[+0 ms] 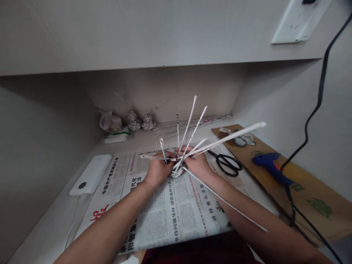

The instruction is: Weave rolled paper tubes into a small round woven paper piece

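Left hand (158,169) and right hand (200,165) pinch the woven paper base (176,173) between them, neither clearly nearer, its thickest tube (238,134) pointing far right.

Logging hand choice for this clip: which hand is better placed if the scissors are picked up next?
Likely the right hand: the black scissors lie just beyond it, while the left hand is across the woven piece. Both hands are at the piece, though.

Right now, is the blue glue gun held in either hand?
No, the blue glue gun lies on the cardboard, while the left hand and right hand hold the woven piece.
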A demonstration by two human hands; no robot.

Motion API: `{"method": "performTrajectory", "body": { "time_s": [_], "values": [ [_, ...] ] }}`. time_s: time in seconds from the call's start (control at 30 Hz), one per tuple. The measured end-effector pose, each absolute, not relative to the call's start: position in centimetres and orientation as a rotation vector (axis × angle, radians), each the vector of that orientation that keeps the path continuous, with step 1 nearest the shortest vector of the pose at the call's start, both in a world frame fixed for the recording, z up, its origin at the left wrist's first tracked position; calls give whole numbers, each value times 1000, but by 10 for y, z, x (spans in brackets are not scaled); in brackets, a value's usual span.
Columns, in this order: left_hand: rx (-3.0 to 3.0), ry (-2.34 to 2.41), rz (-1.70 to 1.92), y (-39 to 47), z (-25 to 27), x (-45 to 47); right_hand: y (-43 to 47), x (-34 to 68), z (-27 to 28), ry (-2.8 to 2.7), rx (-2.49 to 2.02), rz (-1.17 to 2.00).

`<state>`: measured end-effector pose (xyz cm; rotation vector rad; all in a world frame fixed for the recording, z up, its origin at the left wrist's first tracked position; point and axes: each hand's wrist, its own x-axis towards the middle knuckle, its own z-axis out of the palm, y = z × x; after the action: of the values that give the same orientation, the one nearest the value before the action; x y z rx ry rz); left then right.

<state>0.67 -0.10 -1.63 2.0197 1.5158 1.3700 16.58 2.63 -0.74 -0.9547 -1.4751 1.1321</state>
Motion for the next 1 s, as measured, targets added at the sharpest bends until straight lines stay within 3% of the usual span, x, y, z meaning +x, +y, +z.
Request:
{"method": "performTrajectory", "body": {
  "time_s": [0.33, 0.67, 1.0],
  "values": [
    [2167, 1251, 1323, -7, -3, 3, 28, 166, -8, -1370, -966, 1194],
    [2021, 1352, 1280, -8, -3, 5, 30, 166, -7, -1343, -957, 1323],
    [1952, 1606, 1235, -8, -3, 11, 24, 168, -4, -1513, -1013, 1225]
  ]
}}
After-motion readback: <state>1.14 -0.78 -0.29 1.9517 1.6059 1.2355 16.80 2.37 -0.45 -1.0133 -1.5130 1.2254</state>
